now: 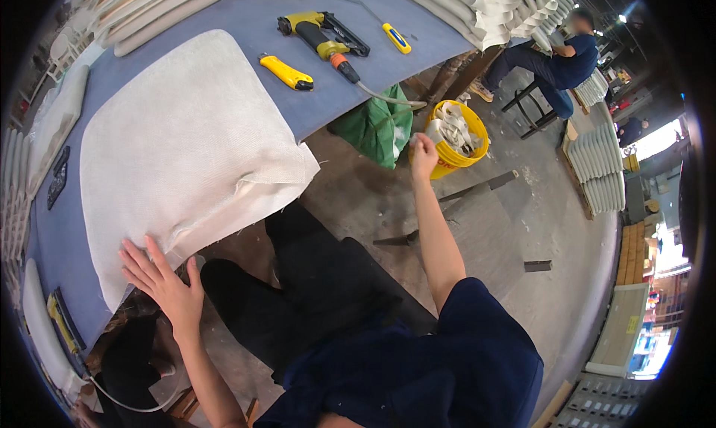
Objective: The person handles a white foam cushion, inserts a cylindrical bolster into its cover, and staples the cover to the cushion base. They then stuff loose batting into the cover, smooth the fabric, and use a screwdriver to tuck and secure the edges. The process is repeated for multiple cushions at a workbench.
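Note:
A cream fabric-covered seat cushion [186,122] lies on the blue-grey tabletop, its loose, frayed fabric edge turned toward me. My left hand [160,279] rests on its near edge, fingers spread, thumb apart. Out to the right, my right hand [424,158] is held beside the rim of a yellow bucket [480,122], its fingers pinched together. A small pale bit shows at the fingertips, too small to name. Inside the bucket are cream fabric scraps [455,126].
On the table [246,10] lie a yellow staple gun [317,36] with an air hose, a yellow utility knife [286,72] and a yellow-handled screwdriver [397,38]. Stacked cushions [164,10] line the back. A green bag [379,126] hangs below the edge. A person [556,66] sits at right.

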Motion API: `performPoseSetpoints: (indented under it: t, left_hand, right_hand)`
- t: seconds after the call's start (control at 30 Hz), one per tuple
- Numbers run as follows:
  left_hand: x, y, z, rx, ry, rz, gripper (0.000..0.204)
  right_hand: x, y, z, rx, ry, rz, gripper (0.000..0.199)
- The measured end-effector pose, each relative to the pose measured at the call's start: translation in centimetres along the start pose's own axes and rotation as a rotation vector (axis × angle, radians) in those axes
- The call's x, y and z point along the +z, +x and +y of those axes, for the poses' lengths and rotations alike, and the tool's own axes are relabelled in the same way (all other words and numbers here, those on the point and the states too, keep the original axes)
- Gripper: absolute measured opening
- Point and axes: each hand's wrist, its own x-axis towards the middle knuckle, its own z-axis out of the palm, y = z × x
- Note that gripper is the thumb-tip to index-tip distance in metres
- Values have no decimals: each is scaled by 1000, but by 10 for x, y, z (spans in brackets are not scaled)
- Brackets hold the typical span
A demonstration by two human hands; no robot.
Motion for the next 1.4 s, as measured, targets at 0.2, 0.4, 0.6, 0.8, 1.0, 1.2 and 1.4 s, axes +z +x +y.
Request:
performPoseSetpoints:
  t: [0.2,0.4,0.6,0.8,1.0,1.2,1.4]
  left_hand:
    - [4,-15,17,-64,-32,46,89]
    - [6,-19,18,-86,-21,28,89]
    - [11,-17,15,-71,-82,-25,92]
    - [6,-21,13,-82,-18,-33,91]
    - [6,-20,19,-96,-53,5,86]
    - [-7,-24,43,-203,-386,9,77]
    - [-10,-59,96,-42,-851,-81,63]
  right_hand:
    - [-34,-15,-43,79,106,-49,20]
    - [6,25,0,-90,-834,-429,44]
    - [19,74,36,258,-982,-443,39]
    - [14,26,18,-54,-570,-175,18]
    - [-54,36,-35,-19,54,-9,20]
    - [-79,-14,-104,128,233,-106,9]
    - [-28,-153,-160,-251,-81,-442,13]
